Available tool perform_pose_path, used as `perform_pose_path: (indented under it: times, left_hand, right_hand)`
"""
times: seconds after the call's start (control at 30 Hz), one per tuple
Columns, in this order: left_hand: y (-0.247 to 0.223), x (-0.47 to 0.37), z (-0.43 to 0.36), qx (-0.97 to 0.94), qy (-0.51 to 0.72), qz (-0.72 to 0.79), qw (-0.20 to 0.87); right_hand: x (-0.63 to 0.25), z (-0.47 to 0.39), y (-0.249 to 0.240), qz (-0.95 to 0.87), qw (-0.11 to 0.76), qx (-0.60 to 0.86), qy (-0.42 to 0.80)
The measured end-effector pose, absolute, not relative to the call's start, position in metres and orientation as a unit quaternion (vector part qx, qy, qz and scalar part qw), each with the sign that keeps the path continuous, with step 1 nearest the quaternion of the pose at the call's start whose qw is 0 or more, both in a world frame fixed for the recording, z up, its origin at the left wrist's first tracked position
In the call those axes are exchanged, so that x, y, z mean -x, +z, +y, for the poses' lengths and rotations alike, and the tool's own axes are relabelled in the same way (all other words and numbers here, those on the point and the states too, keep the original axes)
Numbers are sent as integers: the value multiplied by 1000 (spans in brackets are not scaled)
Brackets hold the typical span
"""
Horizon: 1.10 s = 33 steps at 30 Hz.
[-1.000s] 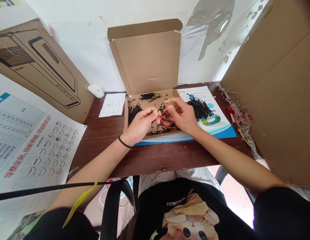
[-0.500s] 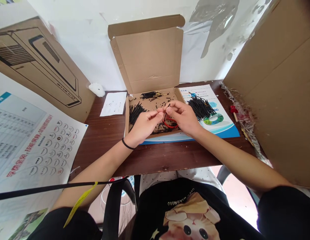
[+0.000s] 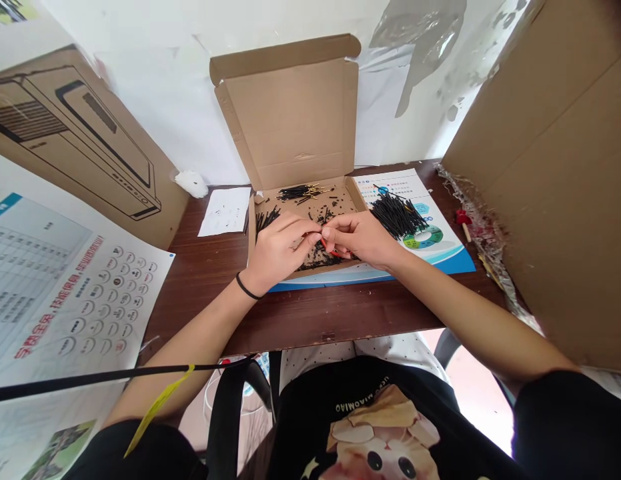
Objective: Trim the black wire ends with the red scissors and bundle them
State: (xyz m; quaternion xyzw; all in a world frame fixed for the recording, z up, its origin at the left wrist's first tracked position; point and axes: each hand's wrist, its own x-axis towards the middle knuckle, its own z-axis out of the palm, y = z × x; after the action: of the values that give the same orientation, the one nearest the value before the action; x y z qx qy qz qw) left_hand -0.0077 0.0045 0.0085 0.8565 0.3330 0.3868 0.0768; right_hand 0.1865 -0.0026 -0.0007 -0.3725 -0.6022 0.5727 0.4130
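My left hand [image 3: 280,248] and my right hand [image 3: 359,237] meet over the front half of a shallow open cardboard box [image 3: 364,195]. Both are closed in a pinch, fingertips touching; whatever they grip is too small and hidden to make out. A red looped handle [image 3: 335,251] shows just under my right fingers, and I cannot tell whether it is held. Thin black sticks [image 3: 267,219] fill the box's left side, partly behind my left hand. At the back of the box lies a bundle of black sticks with gold ends [image 3: 303,192]. Short black scraps [image 3: 317,259] litter its floor.
Right of the box, a pile of black sticks [image 3: 399,215] lies on a printed sheet [image 3: 443,257]. A small white paper [image 3: 224,210] is on the left. Cardboard panels [image 3: 545,200] wall the right side, with a red-headed small item [image 3: 463,217] near them.
My left hand has turned knuckles-up and covers more of the left-hand sticks. My right hand has lowered slightly, covering more of the red handle. The thin dark stick between my fingers no longer shows.
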Motion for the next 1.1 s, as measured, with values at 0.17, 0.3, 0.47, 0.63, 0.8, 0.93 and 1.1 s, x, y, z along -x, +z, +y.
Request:
perform_pose_path:
  times: [0.17,0.3,0.47,0.63,0.8,0.93,1.1]
  left_hand:
    - [9,10,8,-859,374,348,49]
    - [7,11,9,-892,331,308,24]
    - [12,5,1,-868,320,363,115]
    - [18,-4,-3,-711,312,437,455]
    - [24,-10,-5,-502,309,420,690]
    - [29,-10,-6,-477,320,407,710]
    - [32,-6,-4,-552,334,414,642]
  right_hand:
    - [-190,1,-3,-700,392,392,450]
    - [-191,0,-6,-754,380,428,321]
    - [-192,-3,-8,-827,375,389,154]
    - [-195,1,-15,-858,376,345,55]
    - [-196,6,-17,-857,414,302,58]
    - [-194,8,-15,-849,429,300,77]
    - [-193,8,-11,-847,431,292,109]
